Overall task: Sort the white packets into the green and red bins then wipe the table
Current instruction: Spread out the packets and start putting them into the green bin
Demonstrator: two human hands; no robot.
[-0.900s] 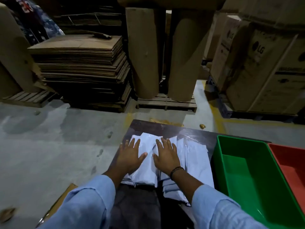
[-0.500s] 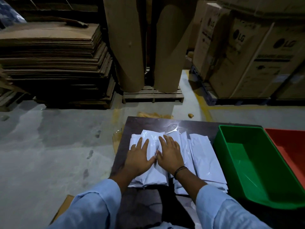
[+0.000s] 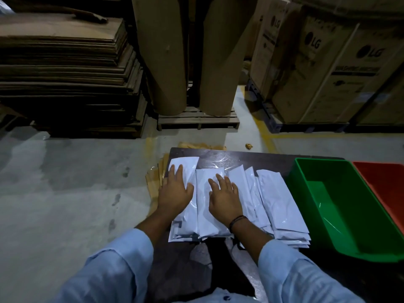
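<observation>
Several white packets (image 3: pixel 279 200) lie overlapping in a row on a dark table (image 3: pixel 236 157). My left hand (image 3: pixel 175 191) rests flat, fingers spread, on the leftmost packet (image 3: pixel 185 162). My right hand (image 3: pixel 224 196) lies flat on the packet beside it (image 3: pixel 206 219). Neither hand grips anything. An empty green bin (image 3: pixel 341 206) stands on the table to the right of the packets. A red bin (image 3: pixel 387 182) sits beyond it at the right edge, partly cut off.
The table's left edge runs just beside my left hand, with grey concrete floor (image 3: pixel 65 193) below. Stacked flat cardboard (image 3: pixel 65 73), two tall cardboard rolls (image 3: pixel 220 62) on a pallet and large cartons (image 3: pixel 328 73) stand behind the table.
My hands have moved apart from touching thumbs, the left sliding to the leftmost packet. The packets are spread wider. The view has tilted down and to the right.
</observation>
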